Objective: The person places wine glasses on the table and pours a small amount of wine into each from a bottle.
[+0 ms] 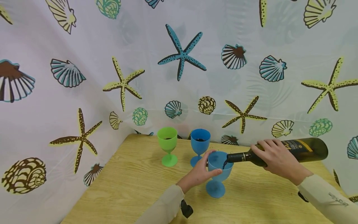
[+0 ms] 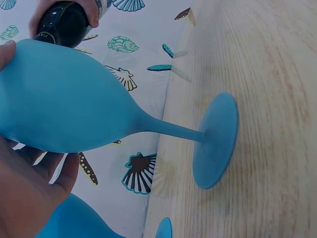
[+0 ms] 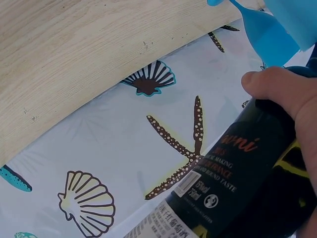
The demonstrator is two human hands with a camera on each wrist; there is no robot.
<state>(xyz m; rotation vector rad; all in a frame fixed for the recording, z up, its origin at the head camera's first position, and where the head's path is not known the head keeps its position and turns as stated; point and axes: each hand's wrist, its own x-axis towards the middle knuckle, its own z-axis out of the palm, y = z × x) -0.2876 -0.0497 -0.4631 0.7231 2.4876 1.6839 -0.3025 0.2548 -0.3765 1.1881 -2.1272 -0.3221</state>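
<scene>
My right hand (image 1: 275,155) grips a dark wine bottle (image 1: 303,150) around its shoulder, tipped nearly level with the neck pointing left. From its mouth, dark liquid runs into a light blue goblet (image 1: 219,172). My left hand (image 1: 199,171) holds that goblet by the bowl, thumb in front and fingers behind. In the left wrist view the goblet's foot (image 2: 215,141) is low at the tabletop, and the bottle's neck meets the rim. The bottle's printed label (image 3: 218,173) shows in the right wrist view. Behind stands a darker blue goblet (image 1: 200,141) with dark liquid inside.
A green goblet (image 1: 167,143), also with dark liquid in it, stands at the back left of the wooden table (image 1: 126,186). A white curtain (image 1: 195,90) printed with starfish and shells hangs along the table's back and left edges.
</scene>
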